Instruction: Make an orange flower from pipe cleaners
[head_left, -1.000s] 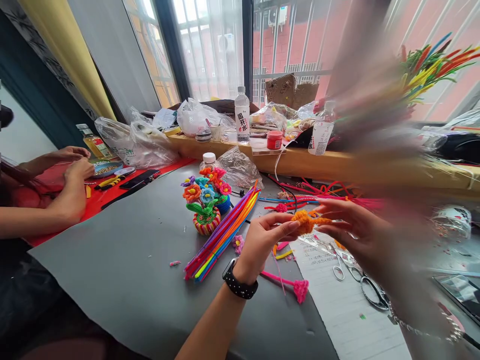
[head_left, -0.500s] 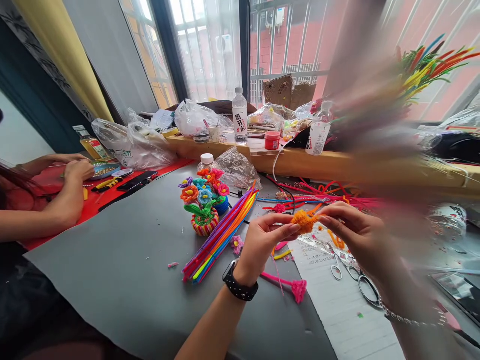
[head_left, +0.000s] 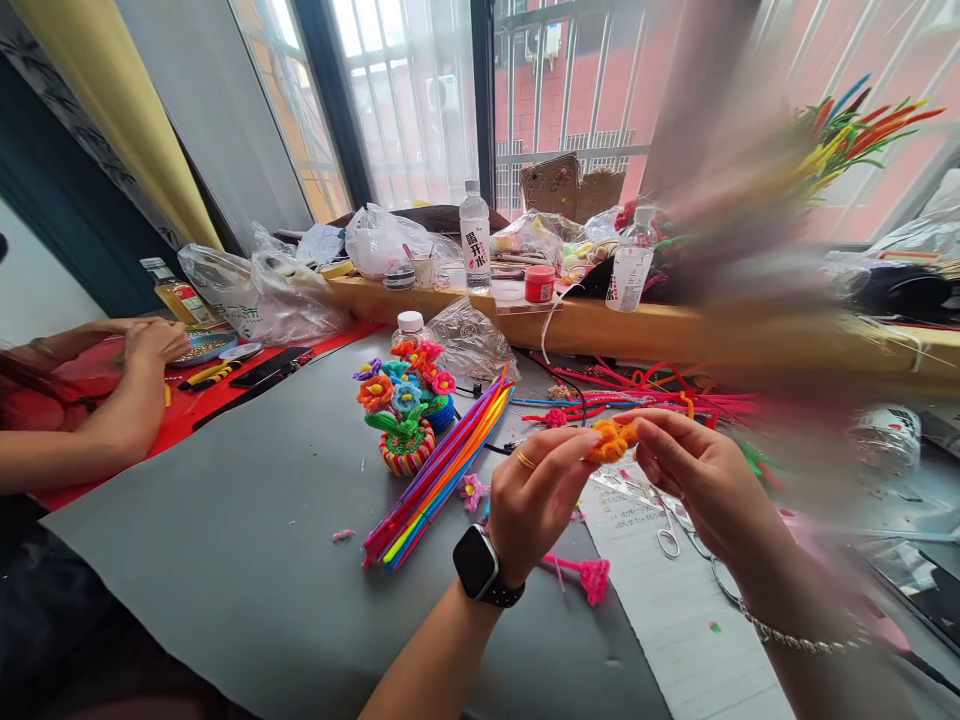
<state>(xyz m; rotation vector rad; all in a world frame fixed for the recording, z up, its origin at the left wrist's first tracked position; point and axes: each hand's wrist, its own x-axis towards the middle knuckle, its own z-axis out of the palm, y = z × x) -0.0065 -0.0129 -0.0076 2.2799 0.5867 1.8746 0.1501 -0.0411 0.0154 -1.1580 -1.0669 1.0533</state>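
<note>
An orange pipe-cleaner flower (head_left: 609, 442) is held up above the table between my two hands. My left hand (head_left: 541, 482) pinches its left side with thumb and fingers; a ring and a black watch are on this arm. On the other side, my right hand (head_left: 694, 462) grips the flower's right end with thumb and forefinger. Below my left hand lies a pink pipe-cleaner flower (head_left: 595, 580) with a stem. A bundle of colourful pipe cleaners (head_left: 439, 475) rests to the left, beside a small pot of pipe-cleaner flowers (head_left: 405, 455). My fingers partly cover the orange piece.
Scissors (head_left: 667, 540) lie on a written paper sheet (head_left: 637, 600) at right. Pink and red pipe cleaners (head_left: 645, 380) spread behind my hands. Bottles, including a water bottle (head_left: 475, 240), line the wooden ledge. At left, another person's hands (head_left: 154, 342) are over a bowl. A blur covers the right side.
My left hand has turned at the wrist, so its back and the watch face now show. The fingers of both hands have shifted on the orange flower.
</note>
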